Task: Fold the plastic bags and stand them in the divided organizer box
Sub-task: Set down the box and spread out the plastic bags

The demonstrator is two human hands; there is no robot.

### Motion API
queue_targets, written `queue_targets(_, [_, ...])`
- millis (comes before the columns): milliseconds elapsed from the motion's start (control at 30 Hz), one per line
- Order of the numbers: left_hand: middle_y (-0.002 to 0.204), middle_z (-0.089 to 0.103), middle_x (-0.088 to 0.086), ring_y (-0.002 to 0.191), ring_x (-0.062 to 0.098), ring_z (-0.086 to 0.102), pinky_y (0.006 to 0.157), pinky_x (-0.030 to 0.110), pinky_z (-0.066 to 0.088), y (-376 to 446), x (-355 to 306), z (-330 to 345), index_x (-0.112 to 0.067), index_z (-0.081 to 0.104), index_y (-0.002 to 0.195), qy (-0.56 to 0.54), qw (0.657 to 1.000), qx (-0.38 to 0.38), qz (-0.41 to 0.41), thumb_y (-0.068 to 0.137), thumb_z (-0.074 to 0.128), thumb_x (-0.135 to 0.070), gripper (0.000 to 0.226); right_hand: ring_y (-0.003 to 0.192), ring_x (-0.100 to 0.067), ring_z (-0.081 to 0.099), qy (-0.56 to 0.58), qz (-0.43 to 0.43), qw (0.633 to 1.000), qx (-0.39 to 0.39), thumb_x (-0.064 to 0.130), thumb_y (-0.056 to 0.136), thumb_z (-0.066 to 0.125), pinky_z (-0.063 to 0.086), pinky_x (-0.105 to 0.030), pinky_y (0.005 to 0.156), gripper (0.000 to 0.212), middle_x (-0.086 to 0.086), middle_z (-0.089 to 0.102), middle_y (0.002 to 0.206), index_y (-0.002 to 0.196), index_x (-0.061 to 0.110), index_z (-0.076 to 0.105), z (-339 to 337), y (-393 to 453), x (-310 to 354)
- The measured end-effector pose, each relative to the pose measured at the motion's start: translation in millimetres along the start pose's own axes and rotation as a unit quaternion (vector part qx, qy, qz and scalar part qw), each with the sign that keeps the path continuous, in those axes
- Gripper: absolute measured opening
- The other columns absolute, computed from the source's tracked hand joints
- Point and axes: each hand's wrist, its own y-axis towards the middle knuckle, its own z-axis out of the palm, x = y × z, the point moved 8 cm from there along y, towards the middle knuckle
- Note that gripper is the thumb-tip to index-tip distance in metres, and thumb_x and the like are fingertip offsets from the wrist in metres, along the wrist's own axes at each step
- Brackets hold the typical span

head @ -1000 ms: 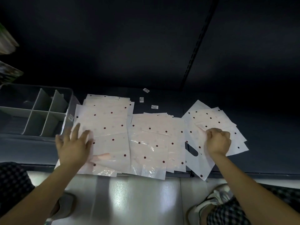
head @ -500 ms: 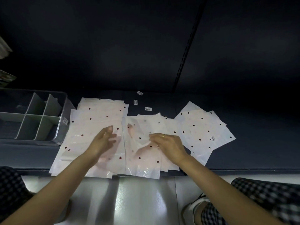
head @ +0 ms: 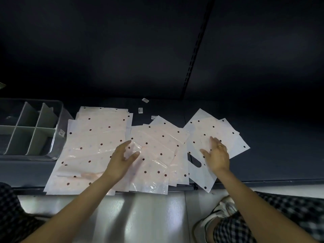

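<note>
Hands (head: 122, 159) flat on glossy dotted plastic bags (head: 98, 137), gridded organizer box (head: 29, 130)

The bags (head: 98, 142) at nine o'clock are seen as thin, translucent plastic film, pale pink with dark dots, glossy where light is caught. The middle pile (head: 154, 155) is likewise shiny, and wrinkles are shown in its top sheet. The bags at three o'clock (head: 206, 130) are rendered whiter and more matt. The organizer box (head: 57, 137) at ten o'clock is made of smooth, semi-clear grey plastic, with opaque matt dividers (head: 35, 127). The shelf (head: 280, 163) is finished in dark matt paint. The floor (head: 140, 216) at six o'clock is polished and reflective. Checked woven cloth (head: 280, 216) is worn at five o'clock.
</note>
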Motion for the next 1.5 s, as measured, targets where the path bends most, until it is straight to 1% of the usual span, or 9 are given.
queue_targets(467, [0.132,0.053,0.003,0.124,0.027,0.043,0.101,0.032,0.025,54,26,21,-0.026,0.054,0.129,0.239,0.971,0.016,-0.009,0.091,0.058,-0.037,0.040,0.077,-0.015,0.048,0.371,0.099,0.921,-0.068,0.017,0.097,0.046,0.039,-0.025,0.077,0.025,-0.003,0.057,0.079,0.082,0.006,0.062,-29,19,0])
queue_targets(567, [0.097,0.061,0.002,0.103,0.025,0.055,0.091,0.027,0.031,52,16,24,-0.024,0.064,0.111,0.210,0.977,0.023,0.002,0.090,0.062,-0.027,0.021,0.071,-0.027,0.049,0.442,0.092,0.891,-0.039,0.020,0.091,0.054,0.049,-0.036,0.086,0.028,-0.021,0.057,0.113,0.087,-0.006,0.062,-38,24,21])
queue_targets(600, [0.084,0.060,0.000,0.090,0.021,0.059,0.086,0.023,0.037,49,11,26,-0.023,0.067,0.101,0.165,0.986,0.027,0.007,0.089,0.064,-0.019,0.013,0.067,-0.025,0.043,0.467,0.095,0.879,-0.025,0.023,0.089,0.055,0.044,-0.026,0.067,0.029,-0.007,0.028,0.076,0.085,-0.005,0.062,-40,25,29])
queue_targets(700, [0.066,0.056,-0.005,0.060,0.007,0.054,0.059,0.008,0.042,37,1,35,-0.022,0.067,0.079,0.094,0.990,0.102,0.001,0.084,0.067,-0.002,0.021,0.064,-0.011,0.057,0.529,0.081,0.842,0.060,0.024,0.095,0.050,0.044,-0.021,0.061,0.023,-0.004,0.063,0.075,0.079,0.014,0.065,-45,24,60])
queue_targets(800, [0.078,0.052,-0.003,0.069,0.010,0.050,0.064,0.011,0.039,25,-8,43,-0.022,0.068,0.095,0.116,0.970,0.211,0.010,0.082,0.073,-0.011,0.018,0.093,-0.029,0.066,0.591,0.026,0.787,0.172,0.024,0.098,0.045,0.049,-0.040,0.085,0.023,-0.013,0.071,0.095,0.095,0.012,0.065,-52,17,102])
queue_targets(967, [0.150,0.024,-0.013,0.130,0.007,0.029,0.104,0.030,0.031,31,-50,-17,-0.042,0.017,0.146,-0.014,0.996,0.046,0.080,0.067,0.083,-0.031,0.104,0.096,-0.032,0.067,0.615,-0.065,0.713,0.330,0.025,0.095,0.049,0.055,-0.038,0.085,0.028,-0.018,0.071,0.088,0.104,0.008,0.070,-74,-12,166])
queue_targets(1100, [0.131,0.057,-0.019,0.122,-0.002,0.050,0.104,0.027,0.036,24,-69,-23,-0.047,0.055,0.121,-0.087,0.976,0.181,0.087,0.060,0.084,-0.047,0.067,0.088,-0.025,0.071,0.673,-0.059,0.659,0.331,0.025,0.094,0.049,0.057,-0.033,0.072,0.028,-0.012,0.072,0.082,0.102,0.009,0.070,-85,-18,187])
queue_targets(1267, [0.111,0.070,0.009,0.102,0.024,0.068,0.079,0.030,0.057,17,-38,-8,-0.011,0.062,0.119,-0.212,0.953,0.209,-0.049,0.074,0.072,-0.021,0.048,0.089,-0.019,0.071,0.649,0.034,0.721,0.242,0.027,0.100,0.044,0.057,-0.031,0.069,0.026,-0.009,0.072,0.098,0.107,0.010,0.062,-62,3,160])
queue_targets(1500, [0.106,0.065,0.019,0.080,0.028,0.061,0.064,0.035,0.051,7,25,4,-0.010,0.052,0.117,-0.140,0.980,-0.007,-0.143,0.087,0.064,-0.005,0.033,0.137,-0.023,0.032,0.205,0.041,0.977,0.038,0.032,0.094,0.054,0.030,-0.032,0.109,0.055,-0.006,0.037,0.147,0.142,0.012,0.035,-14,11,44])
